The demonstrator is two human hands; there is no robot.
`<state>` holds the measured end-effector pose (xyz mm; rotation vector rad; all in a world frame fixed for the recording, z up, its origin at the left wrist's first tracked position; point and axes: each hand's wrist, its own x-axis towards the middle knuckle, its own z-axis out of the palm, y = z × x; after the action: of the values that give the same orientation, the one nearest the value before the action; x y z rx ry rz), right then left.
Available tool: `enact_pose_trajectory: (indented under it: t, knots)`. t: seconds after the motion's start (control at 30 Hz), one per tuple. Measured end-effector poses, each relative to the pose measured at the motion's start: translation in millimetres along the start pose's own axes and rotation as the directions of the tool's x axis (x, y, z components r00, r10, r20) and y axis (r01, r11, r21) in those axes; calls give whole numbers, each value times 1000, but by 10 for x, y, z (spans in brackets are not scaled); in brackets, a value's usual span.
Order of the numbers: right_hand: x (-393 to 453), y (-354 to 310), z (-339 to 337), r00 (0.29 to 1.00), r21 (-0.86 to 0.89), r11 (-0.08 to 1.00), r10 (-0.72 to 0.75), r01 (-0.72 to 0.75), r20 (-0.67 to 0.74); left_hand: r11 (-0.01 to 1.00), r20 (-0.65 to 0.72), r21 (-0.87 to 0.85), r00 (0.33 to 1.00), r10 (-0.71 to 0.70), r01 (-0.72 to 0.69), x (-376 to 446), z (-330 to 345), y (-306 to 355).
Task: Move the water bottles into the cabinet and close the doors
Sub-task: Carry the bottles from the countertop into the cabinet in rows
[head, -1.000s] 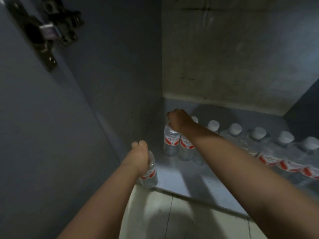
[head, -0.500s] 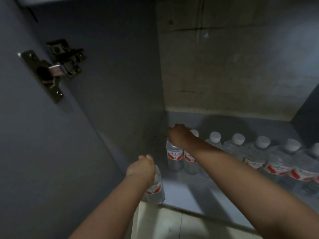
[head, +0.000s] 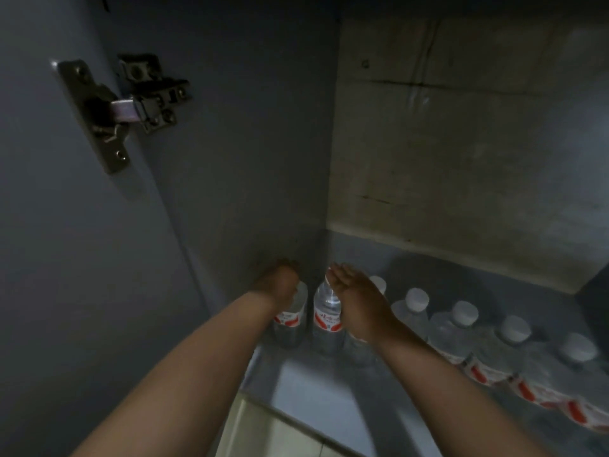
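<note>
Head view: the left hand [head: 280, 285] is reaching into the left rear corner of the cabinet [head: 230, 159], its fingers curling down over the top of a water bottle [head: 291, 324] and grasping it — this bottle is standing upright on the cabinet floor [head: 313, 394], just beside the left side wall. The right hand [head: 354, 300] is hovering with fingers straight and released, palm turned toward the left, its edge touching the neck of a second bottle [head: 326, 316], which is standing upright just right of the first. A row of further bottles [head: 461, 331] with white caps and red-and-white labels is running from behind the right forearm toward the right edge of the frame, all standing on the same floor. The door [head: 49, 258] is standing open at the left, hanging on a metal hinge [head: 131, 107] — the rear wall [head: 461, 143] is showing bare, stained concrete. A strip of pale tiled floor [head: 280, 437] is showing below the cabinet's front edge
</note>
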<state>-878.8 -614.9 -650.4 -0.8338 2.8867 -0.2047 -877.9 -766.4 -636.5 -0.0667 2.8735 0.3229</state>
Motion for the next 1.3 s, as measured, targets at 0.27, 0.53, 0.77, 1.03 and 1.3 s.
enact_pose_trajectory:
  t: [0.27,0.53,0.77,1.03,1.3]
  knots:
    - [30,13,88,1000,22,1000,15,-15,-8,996,-73,21,994,84,-82,203,27,28]
    - [-44,-25,63,999,11,1000,28,-28,-19,984,10,153,995,95,-95,164,97,59]
    - [-113,-80,-33,998,60,998,28,-24,-59,958,-12,281,997,70,-64,-35,-114,26]
    - [-1054,-424,-814,984,-38,987,153,-157,-91,994,134,109,990,-34,20,-1494,-404,120]
    - [-2499,-1328,-2379,952,43,972,218,-233,216,996,199,84,978,-60,44,-3299,-1856,562]
